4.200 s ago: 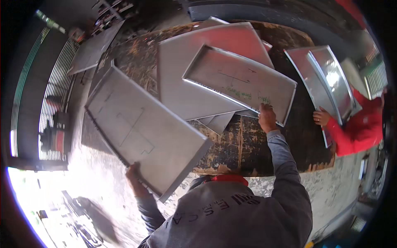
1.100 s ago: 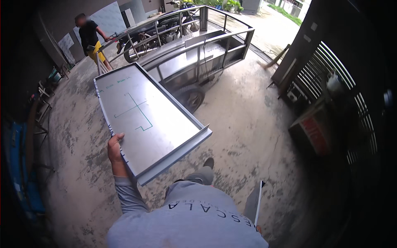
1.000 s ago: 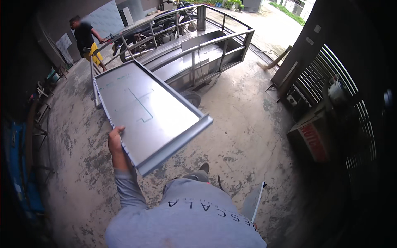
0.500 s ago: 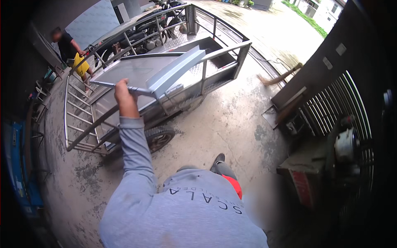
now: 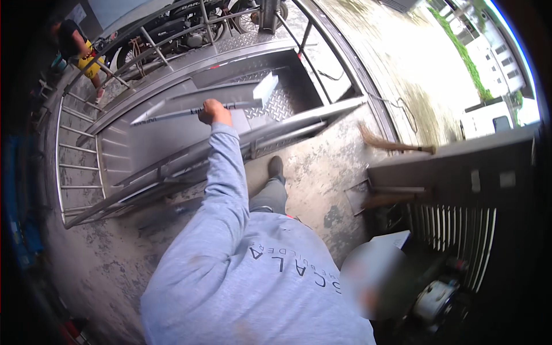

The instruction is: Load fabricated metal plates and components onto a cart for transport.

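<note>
My left hand [image 5: 215,111] is closed on the near edge of a long, folded sheet-metal panel [image 5: 238,94]. Printed marks run along that edge, and a pale flange stands up at its right end. The panel is over the bed of a metal cargo cart [image 5: 164,127], which has tube railings. Whether it touches the bed cannot be made out. At the lower right a pale flat sheet [image 5: 393,239] sticks out of a blurred patch. A skin-coloured smear shows in that patch, but my right hand and its fingers cannot be made out.
Motorcycles [image 5: 198,37] stand beyond the cart. A person [image 5: 73,43] in yellow shorts is at the far left. A broom [image 5: 397,144] lies by the gate track. A slatted dark gate [image 5: 454,227] and a machine [image 5: 434,302] are at the right.
My left hand has moved right with the panel, which now lies more level over the cart bed. I have stepped nearer the cart. The pale sheet has come into view at the lower right.
</note>
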Demonstrator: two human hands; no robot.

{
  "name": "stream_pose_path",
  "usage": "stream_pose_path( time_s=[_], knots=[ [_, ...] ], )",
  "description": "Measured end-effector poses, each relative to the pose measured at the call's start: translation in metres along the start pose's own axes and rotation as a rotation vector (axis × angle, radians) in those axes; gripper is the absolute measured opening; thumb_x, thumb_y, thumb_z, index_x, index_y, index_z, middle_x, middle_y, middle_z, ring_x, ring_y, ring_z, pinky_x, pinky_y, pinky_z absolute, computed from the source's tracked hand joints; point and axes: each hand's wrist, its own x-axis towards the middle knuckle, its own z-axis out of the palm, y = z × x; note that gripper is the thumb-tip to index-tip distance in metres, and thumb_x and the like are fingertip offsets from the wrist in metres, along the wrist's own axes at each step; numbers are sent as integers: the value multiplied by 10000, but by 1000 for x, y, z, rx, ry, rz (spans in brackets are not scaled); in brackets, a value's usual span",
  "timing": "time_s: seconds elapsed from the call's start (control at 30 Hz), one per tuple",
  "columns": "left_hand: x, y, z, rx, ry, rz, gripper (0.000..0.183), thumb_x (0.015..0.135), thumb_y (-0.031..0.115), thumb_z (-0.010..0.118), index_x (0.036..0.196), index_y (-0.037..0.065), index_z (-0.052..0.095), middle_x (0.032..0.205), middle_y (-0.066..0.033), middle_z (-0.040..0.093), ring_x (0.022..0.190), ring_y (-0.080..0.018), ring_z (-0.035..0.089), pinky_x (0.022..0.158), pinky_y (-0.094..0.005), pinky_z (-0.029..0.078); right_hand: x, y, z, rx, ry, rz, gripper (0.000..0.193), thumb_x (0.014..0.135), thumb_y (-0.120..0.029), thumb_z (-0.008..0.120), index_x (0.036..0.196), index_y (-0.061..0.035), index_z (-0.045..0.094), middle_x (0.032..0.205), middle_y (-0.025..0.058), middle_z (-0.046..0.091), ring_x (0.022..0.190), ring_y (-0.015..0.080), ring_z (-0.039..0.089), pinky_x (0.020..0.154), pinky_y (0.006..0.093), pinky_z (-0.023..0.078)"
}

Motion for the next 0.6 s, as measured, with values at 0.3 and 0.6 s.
stream_pose_path(
  time_s=[0.3, 0.6],
  knots=[
    [41, -129, 132, 127, 417, 180, 233, 843, 143, 649, 960, -59, 648, 892, -286, 737, 768, -453, 715, 722, -534, 559, 136, -316, 24, -216, -354, -63, 435, 895, -61, 591, 1318, 35, 612, 1161, 192, 715, 1045, 345, 726, 904, 479, 601],
    [84, -258, 233, 164, 583, 406, 236, 872, 55, 743, 1052, -65, 648, 894, -212, 737, 770, -396, 715, 724, -469, 563, 331, -442, 83, -139, -396, 328, 415, 940, -221, 687, 1253, 51, 690, 1121, 193, 767, 1033, 318, 710, 976, 423, 542]
  ],
)
